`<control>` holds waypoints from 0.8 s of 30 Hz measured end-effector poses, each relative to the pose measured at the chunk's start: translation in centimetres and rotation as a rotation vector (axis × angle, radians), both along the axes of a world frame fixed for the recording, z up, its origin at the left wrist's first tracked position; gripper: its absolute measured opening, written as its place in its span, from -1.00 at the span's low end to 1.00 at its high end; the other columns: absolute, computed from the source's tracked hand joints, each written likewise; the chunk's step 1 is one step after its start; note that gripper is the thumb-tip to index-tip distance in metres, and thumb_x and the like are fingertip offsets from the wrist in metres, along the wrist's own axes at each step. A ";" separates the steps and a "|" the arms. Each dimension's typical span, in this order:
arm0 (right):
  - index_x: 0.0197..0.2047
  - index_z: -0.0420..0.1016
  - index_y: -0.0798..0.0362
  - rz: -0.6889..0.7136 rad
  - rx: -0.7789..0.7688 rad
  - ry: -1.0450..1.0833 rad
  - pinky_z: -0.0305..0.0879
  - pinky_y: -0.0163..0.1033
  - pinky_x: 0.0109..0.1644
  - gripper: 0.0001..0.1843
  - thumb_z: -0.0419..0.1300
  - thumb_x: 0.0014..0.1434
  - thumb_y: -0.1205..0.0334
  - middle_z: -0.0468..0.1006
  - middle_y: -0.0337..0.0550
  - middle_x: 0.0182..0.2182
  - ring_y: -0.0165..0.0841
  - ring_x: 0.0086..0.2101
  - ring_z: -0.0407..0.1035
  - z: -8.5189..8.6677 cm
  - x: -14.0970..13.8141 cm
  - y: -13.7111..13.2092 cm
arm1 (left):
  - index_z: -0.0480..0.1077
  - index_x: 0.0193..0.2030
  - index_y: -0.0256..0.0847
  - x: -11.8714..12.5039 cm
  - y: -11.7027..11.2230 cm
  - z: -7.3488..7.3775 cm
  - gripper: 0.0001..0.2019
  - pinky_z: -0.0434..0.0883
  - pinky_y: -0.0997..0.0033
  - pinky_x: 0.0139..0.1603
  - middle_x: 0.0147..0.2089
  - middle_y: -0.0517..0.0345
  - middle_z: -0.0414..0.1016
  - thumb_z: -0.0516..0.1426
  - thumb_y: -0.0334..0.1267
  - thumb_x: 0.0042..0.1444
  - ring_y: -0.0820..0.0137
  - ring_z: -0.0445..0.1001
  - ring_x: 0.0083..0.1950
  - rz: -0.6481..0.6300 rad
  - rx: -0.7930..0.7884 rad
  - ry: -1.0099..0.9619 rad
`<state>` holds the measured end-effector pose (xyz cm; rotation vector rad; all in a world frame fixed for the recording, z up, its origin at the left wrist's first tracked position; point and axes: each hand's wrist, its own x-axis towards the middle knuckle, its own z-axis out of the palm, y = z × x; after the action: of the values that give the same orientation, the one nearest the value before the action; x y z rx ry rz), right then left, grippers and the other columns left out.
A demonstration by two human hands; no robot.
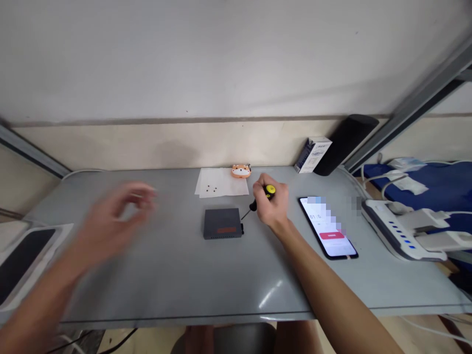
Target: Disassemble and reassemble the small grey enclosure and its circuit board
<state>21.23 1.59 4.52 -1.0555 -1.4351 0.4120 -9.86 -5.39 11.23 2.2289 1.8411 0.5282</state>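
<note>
My right hand [272,201] is closed around a black-and-yellow screwdriver [270,190]. The thin shaft slants down to the left, its tip beside the right end of a dark grey box-shaped device [221,223]; whether it touches cannot be made out. A small black piece [242,229] sticks out from that end of the device. To the left, my left hand [127,214] is above the desk, apart from the device. Its fingers are curved but smeared by motion, so what they hold, if anything, is unclear. Several tiny dark screws [211,189] lie on white paper [230,184] behind the device.
An orange animal-face case [241,171] sits at the paper's back edge. Right of my arm lies a lit phone [327,228], then a white power strip [401,228] with plugs. A small carton [312,155] and black cylinder [345,144] stand by the wall. A white-edged dark object [27,260] lies left.
</note>
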 end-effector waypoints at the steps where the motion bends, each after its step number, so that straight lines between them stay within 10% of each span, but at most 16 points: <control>1: -0.55 -0.05 -0.06 0.010 -0.001 -0.006 -0.09 -0.28 -0.49 -0.67 0.05 0.14 0.25 -0.03 -0.38 -0.64 -0.49 -0.58 -0.09 -0.1 -0.1 0.1 | 0.33 0.39 -0.22 1.1 1.1 -1.2 -0.44 0.50 0.05 0.26 0.32 -0.02 0.44 0.09 0.11 0.44 0.19 0.50 0.20 -0.069 -0.058 -0.026; 4: -0.55 -0.02 -0.06 0.034 -0.001 0.001 -0.08 -0.29 -0.50 -0.68 0.05 0.14 0.27 -0.01 -0.36 -0.63 -0.49 -0.58 -0.06 -0.1 0.0 0.2 | 0.19 0.53 0.03 4.1 2.8 -4.9 -0.16 0.42 0.06 0.39 0.50 0.01 0.29 0.29 0.23 0.19 0.05 0.35 0.43 -0.289 -0.293 -0.098; 9: -0.56 0.00 -0.05 0.089 -0.018 -0.040 -0.09 -0.30 -0.50 -0.71 0.05 0.11 0.28 -0.02 -0.37 -0.64 -0.49 -0.58 -0.08 0.4 0.3 0.1 | 0.30 0.47 0.06 5.7 3.0 -8.2 -0.29 0.28 -0.13 0.52 0.43 0.01 0.39 0.30 0.07 0.20 -0.03 0.32 0.46 -0.299 -0.277 -0.178; 24: -0.57 0.04 -0.04 -0.133 0.109 0.126 -0.06 -0.30 -0.52 -0.66 0.12 0.12 0.35 0.05 -0.38 -0.65 -0.49 -0.58 -0.03 0.4 0.5 -0.7 | 0.30 0.47 0.05 7.1 3.1 -9.0 -0.27 0.37 -0.07 0.46 0.39 0.00 0.44 0.37 0.01 0.20 0.04 0.38 0.42 -0.351 -0.219 -0.196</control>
<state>21.68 0.90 4.96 -1.0123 -1.2542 0.2955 -2.75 -2.28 2.19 2.1940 1.3060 0.4359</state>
